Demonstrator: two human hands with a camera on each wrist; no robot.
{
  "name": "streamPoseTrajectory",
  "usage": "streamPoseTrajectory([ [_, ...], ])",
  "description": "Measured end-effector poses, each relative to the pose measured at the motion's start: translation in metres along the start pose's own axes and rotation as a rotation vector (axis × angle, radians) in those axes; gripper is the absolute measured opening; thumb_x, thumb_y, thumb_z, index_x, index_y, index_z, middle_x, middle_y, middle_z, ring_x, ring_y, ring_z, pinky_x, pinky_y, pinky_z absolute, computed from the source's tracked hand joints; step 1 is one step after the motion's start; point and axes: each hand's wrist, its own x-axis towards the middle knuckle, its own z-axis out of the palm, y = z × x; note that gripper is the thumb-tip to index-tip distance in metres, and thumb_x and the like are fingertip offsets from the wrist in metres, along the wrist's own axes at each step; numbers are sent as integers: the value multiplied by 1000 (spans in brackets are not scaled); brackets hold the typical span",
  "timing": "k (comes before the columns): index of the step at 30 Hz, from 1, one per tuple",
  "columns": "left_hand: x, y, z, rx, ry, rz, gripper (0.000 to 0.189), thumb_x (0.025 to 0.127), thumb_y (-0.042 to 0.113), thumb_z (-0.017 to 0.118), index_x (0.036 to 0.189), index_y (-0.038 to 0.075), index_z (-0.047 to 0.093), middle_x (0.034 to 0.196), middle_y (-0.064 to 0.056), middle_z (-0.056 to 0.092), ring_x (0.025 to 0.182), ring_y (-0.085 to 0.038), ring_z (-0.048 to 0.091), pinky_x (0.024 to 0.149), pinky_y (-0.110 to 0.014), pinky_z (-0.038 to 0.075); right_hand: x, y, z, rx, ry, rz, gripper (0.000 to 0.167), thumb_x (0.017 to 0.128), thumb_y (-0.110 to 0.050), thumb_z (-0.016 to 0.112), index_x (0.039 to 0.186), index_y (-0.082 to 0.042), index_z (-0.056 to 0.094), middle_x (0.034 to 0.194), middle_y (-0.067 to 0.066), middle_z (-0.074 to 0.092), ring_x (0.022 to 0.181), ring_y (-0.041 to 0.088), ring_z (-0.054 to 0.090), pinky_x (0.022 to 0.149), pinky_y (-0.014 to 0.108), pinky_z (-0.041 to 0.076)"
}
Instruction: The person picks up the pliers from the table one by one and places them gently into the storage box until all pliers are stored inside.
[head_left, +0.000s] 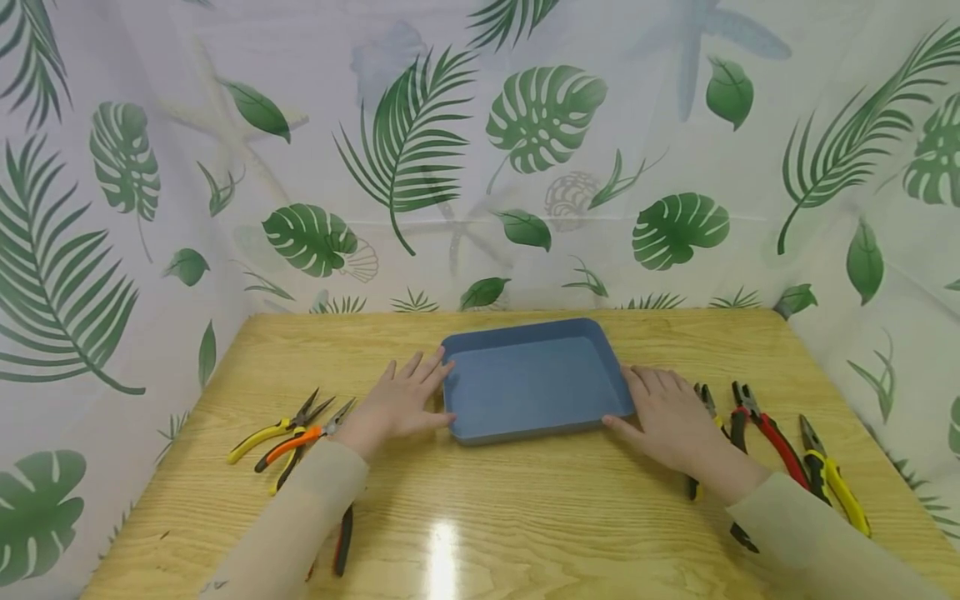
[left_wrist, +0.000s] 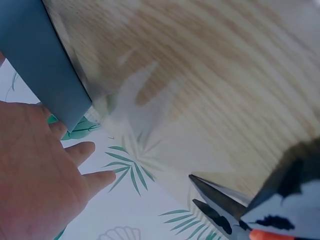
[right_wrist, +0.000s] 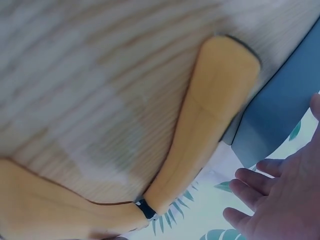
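Note:
A shallow blue rectangular tray (head_left: 536, 383) lies on the wooden table, slightly turned. My left hand (head_left: 405, 402) rests at its left side, fingers spread and fairly straight, touching the rim. At its right side, my right hand (head_left: 671, 421) touches the wall near the front corner with extended fingers. The left wrist view shows the tray's side (left_wrist: 47, 65) beside the left hand (left_wrist: 40, 175), with dark plier tips (left_wrist: 220, 200) nearby. In the right wrist view, yellow plier handles (right_wrist: 200, 120) lie near the tray's edge (right_wrist: 280, 105) and the right hand (right_wrist: 285, 205).
Left of the tray lie yellow-handled pliers (head_left: 258, 439) and orange-handled pliers (head_left: 288, 448); a dark handle (head_left: 343, 542) shows beside the left forearm. Several pliers lie on the right, among them red-handled ones (head_left: 783, 450) and yellow-handled ones (head_left: 846, 496). A leaf-patterned cloth (head_left: 465, 192) hangs behind.

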Motion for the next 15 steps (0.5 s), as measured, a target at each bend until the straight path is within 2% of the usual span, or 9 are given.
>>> streamPoseTrajectory([
  [7,-5,-4,-2,7,-11,25,88,104,59,54,172,18,17,181,-7,3,166,-41,9,130,-69,10,-1,-4,-1,5,-42,-4,89,101,-57,64,159,6,40,157,29,49,143,50,47,117,67,37],
  [15,-9,-10,-3,17,-20,36,88,103,58,56,172,17,18,181,-7,4,166,-42,11,129,-70,10,-3,-9,-5,9,-43,-20,90,100,-58,66,158,6,41,158,29,47,144,50,47,118,67,37],
])
